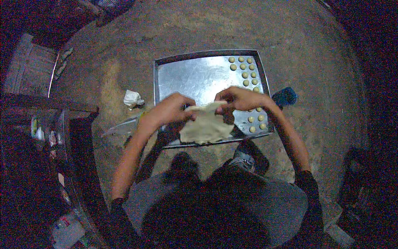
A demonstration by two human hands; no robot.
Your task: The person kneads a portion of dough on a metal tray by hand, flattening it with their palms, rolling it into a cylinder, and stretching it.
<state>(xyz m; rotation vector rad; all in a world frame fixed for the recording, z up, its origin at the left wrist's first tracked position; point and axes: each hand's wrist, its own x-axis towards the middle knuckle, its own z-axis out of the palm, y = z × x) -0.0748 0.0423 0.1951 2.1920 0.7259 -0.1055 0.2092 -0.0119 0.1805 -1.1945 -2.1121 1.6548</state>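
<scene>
A wide, soft piece of pale dough [207, 126] spans the near edge of a shallow metal tray [186, 79]. My left hand [176, 107] pinches the dough's upper left edge, fingers curled in. At its upper right, my right hand [238, 98] grips the same edge with thumb and fingers closed. The dough's top rim is bunched between both hands. Small round dough balls [245, 75] stand in loose rows down the tray's right side, some hidden behind my right hand and wrist. What lies under the dough is dark and hard to make out.
A dark blue cup-like object [285, 96] stands just right of the tray. To the left lie a crumpled white bag [132, 98] and a clear plastic sheet [120, 128]. Dark wooden furniture [83, 153] holding small items runs along the left. My knees flank the tray's near side.
</scene>
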